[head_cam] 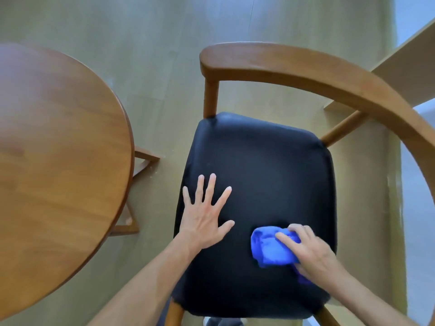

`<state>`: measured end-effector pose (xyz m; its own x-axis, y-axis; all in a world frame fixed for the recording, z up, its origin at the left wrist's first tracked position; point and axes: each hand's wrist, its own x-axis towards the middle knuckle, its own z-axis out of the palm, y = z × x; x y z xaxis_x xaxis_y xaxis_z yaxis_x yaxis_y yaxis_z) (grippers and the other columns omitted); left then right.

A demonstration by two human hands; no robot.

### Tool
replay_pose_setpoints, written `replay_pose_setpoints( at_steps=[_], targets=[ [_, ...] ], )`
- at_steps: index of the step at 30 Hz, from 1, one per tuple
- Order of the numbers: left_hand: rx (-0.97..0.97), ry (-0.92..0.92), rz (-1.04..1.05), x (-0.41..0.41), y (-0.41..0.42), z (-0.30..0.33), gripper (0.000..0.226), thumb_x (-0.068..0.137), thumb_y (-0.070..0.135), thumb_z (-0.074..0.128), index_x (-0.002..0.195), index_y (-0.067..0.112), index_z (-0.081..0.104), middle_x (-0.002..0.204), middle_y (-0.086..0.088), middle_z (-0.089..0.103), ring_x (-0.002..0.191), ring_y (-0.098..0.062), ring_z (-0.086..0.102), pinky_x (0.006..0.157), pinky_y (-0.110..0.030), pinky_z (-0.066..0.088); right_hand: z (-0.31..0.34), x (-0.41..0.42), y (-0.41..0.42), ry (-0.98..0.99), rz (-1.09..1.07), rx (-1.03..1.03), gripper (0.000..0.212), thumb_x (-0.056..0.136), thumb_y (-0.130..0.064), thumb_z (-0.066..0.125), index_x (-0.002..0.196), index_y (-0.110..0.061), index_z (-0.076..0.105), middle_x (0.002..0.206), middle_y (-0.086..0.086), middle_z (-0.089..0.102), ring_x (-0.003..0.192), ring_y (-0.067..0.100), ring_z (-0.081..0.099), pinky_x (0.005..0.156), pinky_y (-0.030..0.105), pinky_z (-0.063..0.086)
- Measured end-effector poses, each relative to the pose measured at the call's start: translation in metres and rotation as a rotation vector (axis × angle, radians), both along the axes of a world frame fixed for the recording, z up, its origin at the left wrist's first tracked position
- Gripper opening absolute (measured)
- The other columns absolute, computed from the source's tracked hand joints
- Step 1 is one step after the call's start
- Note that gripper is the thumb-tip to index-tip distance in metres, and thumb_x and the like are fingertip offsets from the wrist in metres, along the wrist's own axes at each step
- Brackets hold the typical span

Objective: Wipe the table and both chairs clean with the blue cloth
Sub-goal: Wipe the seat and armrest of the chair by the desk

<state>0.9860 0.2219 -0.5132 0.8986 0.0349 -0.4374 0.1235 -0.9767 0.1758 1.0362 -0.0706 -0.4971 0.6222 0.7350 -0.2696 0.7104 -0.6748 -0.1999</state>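
Floor (169,55): pale wood-look surface, greenish-tan, running from the near edge to the far edge; a thin dark seam line shows at far centre. Soft, diffuse light, with a faint sheen on the floor at the far side. Right edge: a bright bluish-white strip (416,208), washed out, detail not readable. Far right: a light beige board-like piece of furniture (404,64) angled across the corner, its type not clear. No walls or windows plainly readable.

Bare forearms; left hand (204,222) and right hand (310,251) ungloved.
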Motion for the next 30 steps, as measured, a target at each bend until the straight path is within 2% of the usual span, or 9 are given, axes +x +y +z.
replay_pose_setpoints(
  at_steps=[3,7,10,14,18,21,23,26,30],
  targets=[
    [0.035,0.062,-0.026,0.009,-0.005,-0.013,0.087,0.083,0.078,0.02,0.15,0.035,-0.016,0.153,-0.012,-0.036,0.14,-0.038,-0.033,0.113,-0.067,-0.004,0.001,0.066,0.018,-0.02,-0.505,0.069,0.071,0.059,0.001,0.074,0.125,-0.018,0.053,0.117,0.008,0.043,0.09,0.037,0.056,0.062,0.037,0.05],
    [0.04,-0.056,0.017,-0.001,-0.01,-0.038,0.085,0.084,0.077,0.019,0.153,0.029,0.005,0.161,-0.018,-0.01,0.146,-0.042,-0.013,0.11,-0.07,0.007,-0.011,0.108,0.068,-0.045,-1.066,0.088,0.047,0.083,-0.004,0.053,0.128,-0.015,0.045,0.127,0.013,0.042,0.106,0.04,0.049,0.075,0.039,0.038],
    [0.057,-0.157,0.028,-0.003,-0.011,-0.046,0.08,0.087,0.071,0.028,0.153,0.029,0.016,0.161,-0.018,0.002,0.147,-0.042,-0.001,0.111,-0.069,0.01,-0.017,0.081,0.098,-0.141,-0.962,0.066,0.049,0.083,-0.001,0.057,0.131,-0.01,0.047,0.129,0.014,0.043,0.106,0.038,0.044,0.064,0.038,0.034],
    [0.063,-0.197,0.05,-0.003,-0.011,-0.047,0.074,0.089,0.065,0.033,0.153,0.029,0.023,0.161,-0.018,0.006,0.148,-0.041,0.003,0.111,-0.068,0.014,-0.006,0.073,0.081,-0.021,-0.642,0.121,0.053,0.08,-0.001,0.057,0.129,-0.019,0.053,0.126,0.001,0.046,0.105,0.027,0.047,0.065,0.033,0.037],
    [0.069,-0.214,0.053,-0.003,-0.012,-0.047,0.074,0.087,0.063,0.037,0.151,0.028,0.028,0.161,-0.018,0.01,0.147,-0.042,0.007,0.111,-0.069,0.015,-0.001,0.137,0.069,-0.049,-0.874,0.295,0.054,0.08,-0.002,0.049,0.128,-0.025,0.05,0.128,0.003,0.042,0.113,0.03,0.048,0.086,0.037,0.042],
    [0.093,-0.225,0.043,-0.002,-0.013,-0.049,0.075,0.086,0.063,0.04,0.151,0.028,0.029,0.16,-0.019,0.012,0.147,-0.042,0.009,0.11,-0.069,0.016,-0.013,0.176,0.092,-0.093,-1.127,0.223,0.049,0.083,-0.009,0.052,0.131,-0.017,0.046,0.13,0.017,0.042,0.112,0.041,0.049,0.091,0.043,0.041],
    [0.107,-0.232,0.043,-0.002,-0.012,-0.05,0.075,0.085,0.063,0.041,0.15,0.027,0.03,0.16,-0.02,0.013,0.146,-0.043,0.01,0.11,-0.07,0.016,-0.02,0.177,0.123,-0.107,-1.112,0.144,0.05,0.083,-0.011,0.054,0.132,-0.014,0.045,0.129,0.02,0.043,0.11,0.044,0.049,0.09,0.047,0.041],
    [0.126,-0.261,0.028,-0.003,-0.012,-0.053,0.076,0.085,0.062,0.041,0.15,0.025,0.031,0.159,-0.021,0.014,0.146,-0.044,0.011,0.109,-0.07,0.016,-0.022,0.146,0.192,-0.118,-0.89,0.129,0.053,0.079,-0.012,0.059,0.131,-0.016,0.048,0.124,0.017,0.047,0.102,0.039,0.051,0.08,0.044,0.042],
    [0.134,-0.287,0.021,-0.005,-0.012,-0.059,0.074,0.085,0.061,0.039,0.147,0.022,0.031,0.157,-0.024,0.019,0.145,-0.045,0.014,0.108,-0.071,0.017,-0.029,0.106,0.259,-0.168,-0.355,0.258,0.056,0.054,-0.001,0.06,0.107,-0.021,0.066,0.101,0.011,0.061,0.074,0.031,0.052,0.062,0.037,0.039]
  ],
)
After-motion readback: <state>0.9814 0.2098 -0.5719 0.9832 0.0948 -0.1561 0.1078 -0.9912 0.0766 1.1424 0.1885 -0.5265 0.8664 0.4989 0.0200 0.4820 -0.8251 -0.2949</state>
